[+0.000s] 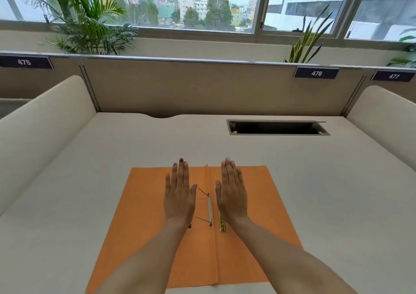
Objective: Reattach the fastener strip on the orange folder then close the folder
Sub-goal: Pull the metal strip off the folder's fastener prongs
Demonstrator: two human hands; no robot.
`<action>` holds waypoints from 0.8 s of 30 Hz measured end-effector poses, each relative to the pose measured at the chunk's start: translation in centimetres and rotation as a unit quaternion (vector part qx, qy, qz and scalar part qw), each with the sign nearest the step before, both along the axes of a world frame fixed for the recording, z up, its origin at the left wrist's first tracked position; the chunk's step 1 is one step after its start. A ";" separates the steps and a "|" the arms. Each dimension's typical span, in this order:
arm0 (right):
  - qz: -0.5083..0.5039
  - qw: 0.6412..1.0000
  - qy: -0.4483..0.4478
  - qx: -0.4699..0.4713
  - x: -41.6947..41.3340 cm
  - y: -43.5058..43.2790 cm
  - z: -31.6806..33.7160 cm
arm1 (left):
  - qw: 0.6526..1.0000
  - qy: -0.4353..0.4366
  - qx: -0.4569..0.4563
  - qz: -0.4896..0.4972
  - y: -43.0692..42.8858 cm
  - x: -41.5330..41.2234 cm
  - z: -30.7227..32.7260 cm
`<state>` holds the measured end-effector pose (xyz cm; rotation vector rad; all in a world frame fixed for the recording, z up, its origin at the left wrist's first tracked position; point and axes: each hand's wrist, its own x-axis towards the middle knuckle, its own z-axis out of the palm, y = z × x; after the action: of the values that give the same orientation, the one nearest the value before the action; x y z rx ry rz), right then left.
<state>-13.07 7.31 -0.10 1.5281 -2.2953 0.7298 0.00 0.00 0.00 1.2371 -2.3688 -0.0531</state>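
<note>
The orange folder (265, 206) lies open and flat on the desk in front of me. Along its centre crease sits a silver fastener base (209, 208) with two thin prongs pointing left. A loose gold fastener strip (221, 222) lies just right of the crease, partly under my right wrist. My left hand (179, 194) rests flat, palm down, on the left flap with fingers together. My right hand (230, 192) lies flat on the right flap. Neither hand holds anything.
The cream desk (112, 158) has padded side dividers and a brown back partition (191, 86). An open cable slot (276, 127) is cut into the desk at the far right. Plants and windows stand behind the partition.
</note>
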 end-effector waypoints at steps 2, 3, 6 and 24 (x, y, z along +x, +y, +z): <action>-0.020 0.999 -0.027 0.006 0.3 0.6 -0.6 | 0.999 0.002 0.038 0.011 0.5 0.4 -0.6; -0.026 0.999 -0.040 0.015 0.5 1.1 -1.1 | 0.999 -0.003 0.047 0.021 0.7 0.6 -1.0; -0.025 0.996 -0.073 0.053 1.0 1.8 -2.4 | 0.996 -0.003 0.074 0.040 1.3 0.7 -1.8; -0.137 0.972 -0.190 0.022 2.7 2.9 -0.3 | 0.956 -0.016 0.291 0.043 1.2 -1.0 -2.3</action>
<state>-10.35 10.21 -0.41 1.1266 -2.7426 0.9648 -1.05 1.24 -2.35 1.6030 -2.4018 -0.7558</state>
